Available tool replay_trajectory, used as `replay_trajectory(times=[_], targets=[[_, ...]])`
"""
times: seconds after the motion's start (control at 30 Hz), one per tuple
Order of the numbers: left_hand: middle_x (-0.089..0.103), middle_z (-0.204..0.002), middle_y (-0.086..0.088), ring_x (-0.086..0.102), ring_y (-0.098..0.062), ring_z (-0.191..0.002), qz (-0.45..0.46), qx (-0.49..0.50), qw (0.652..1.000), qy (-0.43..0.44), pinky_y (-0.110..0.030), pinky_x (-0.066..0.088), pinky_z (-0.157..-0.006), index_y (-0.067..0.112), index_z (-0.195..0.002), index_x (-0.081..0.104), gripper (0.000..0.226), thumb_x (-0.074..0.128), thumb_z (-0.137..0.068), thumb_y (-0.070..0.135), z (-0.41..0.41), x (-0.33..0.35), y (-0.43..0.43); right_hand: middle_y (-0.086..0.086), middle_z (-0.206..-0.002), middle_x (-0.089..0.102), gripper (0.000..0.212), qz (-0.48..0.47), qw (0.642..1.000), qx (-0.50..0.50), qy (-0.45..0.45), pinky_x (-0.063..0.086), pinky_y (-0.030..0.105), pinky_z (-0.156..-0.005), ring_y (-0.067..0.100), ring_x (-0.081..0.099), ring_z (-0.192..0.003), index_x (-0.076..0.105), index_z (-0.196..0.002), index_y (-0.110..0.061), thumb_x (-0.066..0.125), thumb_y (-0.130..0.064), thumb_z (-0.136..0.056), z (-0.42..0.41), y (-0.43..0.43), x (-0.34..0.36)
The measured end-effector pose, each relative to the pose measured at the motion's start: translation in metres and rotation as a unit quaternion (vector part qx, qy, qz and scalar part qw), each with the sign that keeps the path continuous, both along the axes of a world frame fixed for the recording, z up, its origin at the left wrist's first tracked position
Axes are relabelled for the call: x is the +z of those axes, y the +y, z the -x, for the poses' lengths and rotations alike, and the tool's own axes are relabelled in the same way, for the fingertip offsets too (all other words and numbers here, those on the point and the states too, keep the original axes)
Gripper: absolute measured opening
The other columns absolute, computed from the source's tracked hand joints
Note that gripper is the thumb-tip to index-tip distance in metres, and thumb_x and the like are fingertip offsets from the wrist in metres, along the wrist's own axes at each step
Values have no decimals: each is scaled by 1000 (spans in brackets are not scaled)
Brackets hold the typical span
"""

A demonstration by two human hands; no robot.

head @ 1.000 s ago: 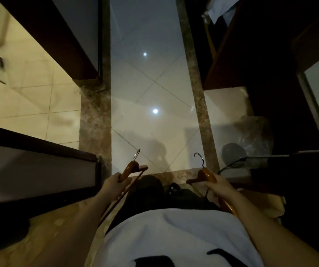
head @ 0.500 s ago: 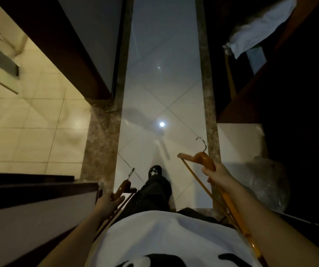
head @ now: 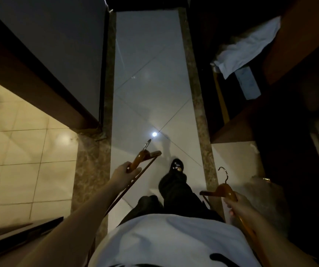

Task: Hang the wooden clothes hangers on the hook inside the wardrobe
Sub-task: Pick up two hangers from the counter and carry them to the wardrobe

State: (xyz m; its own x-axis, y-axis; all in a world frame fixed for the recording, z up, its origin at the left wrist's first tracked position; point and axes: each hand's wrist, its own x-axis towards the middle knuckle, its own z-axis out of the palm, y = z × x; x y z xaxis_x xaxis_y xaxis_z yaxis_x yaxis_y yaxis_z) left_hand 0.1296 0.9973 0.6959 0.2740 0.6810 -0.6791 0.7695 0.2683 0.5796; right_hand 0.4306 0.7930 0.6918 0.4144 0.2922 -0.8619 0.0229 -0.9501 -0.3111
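Tile floor (head: 151, 93); 2 orange wood hangers (head: 138, 159) (head: 226, 190).

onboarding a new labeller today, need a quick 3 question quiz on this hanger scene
1. True or false: the left hand grips the left hanger and the right hand grips the right hanger.
2. Where is the white cloth? A on the floor tiles; B in the dark wooden unit on the right; C draped over the left arm.
3. Short answer: is either hanger hung on anything yet?

Key: 1 true; 2 B; 3 no, both hangers are in the hands, over the floor.
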Motion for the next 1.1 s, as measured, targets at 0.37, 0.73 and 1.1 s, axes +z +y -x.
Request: replay_trajectory(times=[0.37, 0.73, 1.1], targets=[[56, -71, -5, 53, -16, -60, 29, 113, 989, 86, -26, 45, -56, 12, -95, 53, 20, 58, -89, 31, -60, -21, 83, 11, -105, 61, 43, -90, 993, 78, 23, 42, 25, -61, 20, 55, -81, 48, -132, -13, 55, -23, -91, -120, 210, -1], [56, -79, -12, 51, -21, -67, 62, 89, 987, 120, -29, 41, -61, 8, -98, 50, 25, 57, -90, 31, -107, -31, 200, 10, -110, 60, 33, -167, 984, 46, 38, 50, 46, -91, 27, 59, -101, 50, -125, -26, 52, -22, -93, -183, 352, 33], [59, -76, -5, 55, -17, -66, 9, -61, 997, 39, -25, 41, -56, 13, -96, 53, 24, 58, -88, 35, -233, -25, 409, -2, -81, 51, 37, -21, 999, -1, 28, 37, 21, -54, 12, 49, -68, 44, -131, -6, 50, -11, -94, -214, 385, 14]])
